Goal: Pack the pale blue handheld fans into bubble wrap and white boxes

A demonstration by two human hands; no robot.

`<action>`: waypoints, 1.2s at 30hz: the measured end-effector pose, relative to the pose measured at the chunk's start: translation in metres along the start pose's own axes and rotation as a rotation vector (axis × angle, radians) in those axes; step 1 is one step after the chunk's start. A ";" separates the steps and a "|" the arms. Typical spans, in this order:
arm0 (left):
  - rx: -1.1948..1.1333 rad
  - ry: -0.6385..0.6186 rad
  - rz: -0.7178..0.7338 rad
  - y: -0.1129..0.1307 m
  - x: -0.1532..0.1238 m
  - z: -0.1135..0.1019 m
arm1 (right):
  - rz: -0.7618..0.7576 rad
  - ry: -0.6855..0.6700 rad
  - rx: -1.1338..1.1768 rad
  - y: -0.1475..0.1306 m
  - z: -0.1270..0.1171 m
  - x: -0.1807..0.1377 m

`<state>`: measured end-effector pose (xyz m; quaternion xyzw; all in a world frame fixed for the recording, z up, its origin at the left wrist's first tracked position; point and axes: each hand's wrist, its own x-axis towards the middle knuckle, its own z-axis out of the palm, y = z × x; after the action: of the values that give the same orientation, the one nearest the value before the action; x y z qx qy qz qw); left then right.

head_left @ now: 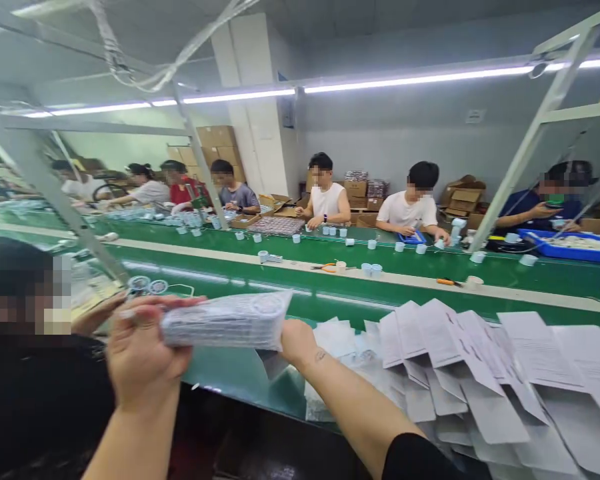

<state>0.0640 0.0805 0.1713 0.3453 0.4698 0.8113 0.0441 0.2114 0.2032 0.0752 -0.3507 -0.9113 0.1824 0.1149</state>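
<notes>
Both hands hold a clear plastic bag (227, 321) packed with small round pieces, lifted above the near edge of the green table (330, 297). My left hand (143, 353) is wrapped round the bag's left end, fingers curled over the top. My right hand (296, 341) grips the right end from behind; most of its fingers are hidden by the bag. The bag lies roughly level between the two hands.
Folded white paper leaflets (470, 367) lie fanned out at the right. A co-worker sits close at my left (25, 333). Several people work across the green conveyor belt (300, 257), where small white cups, orange-handled cutters (325, 267) and a blue tray (573, 245) sit. Slanted metal frame bars (530, 140) cross overhead.
</notes>
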 end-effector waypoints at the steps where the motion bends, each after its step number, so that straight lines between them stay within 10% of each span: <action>1: -0.014 -0.042 -0.028 -0.010 -0.003 -0.001 | 0.008 -0.032 0.027 -0.005 0.022 0.004; 8: 0.435 -0.526 -0.153 -0.074 0.005 -0.061 | 0.146 -0.091 0.154 -0.006 0.096 0.015; 13: 0.520 -0.999 -0.064 -0.061 0.032 -0.046 | 0.118 -0.042 0.236 -0.014 0.105 0.016; 20: 0.323 -0.660 -0.063 -0.091 0.031 -0.025 | 0.196 0.085 0.303 -0.013 0.102 0.016; 27: 0.589 -0.859 -0.006 -0.111 0.043 -0.063 | 0.271 0.001 0.395 0.010 0.111 0.024; 36: 1.184 -1.024 0.187 -0.099 0.035 -0.003 | 0.197 -0.141 0.462 0.018 0.099 0.021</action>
<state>0.0100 0.1469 0.1101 0.6802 0.7139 0.1664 -0.0048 0.1735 0.2055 -0.0201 -0.3884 -0.8127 0.4201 0.1101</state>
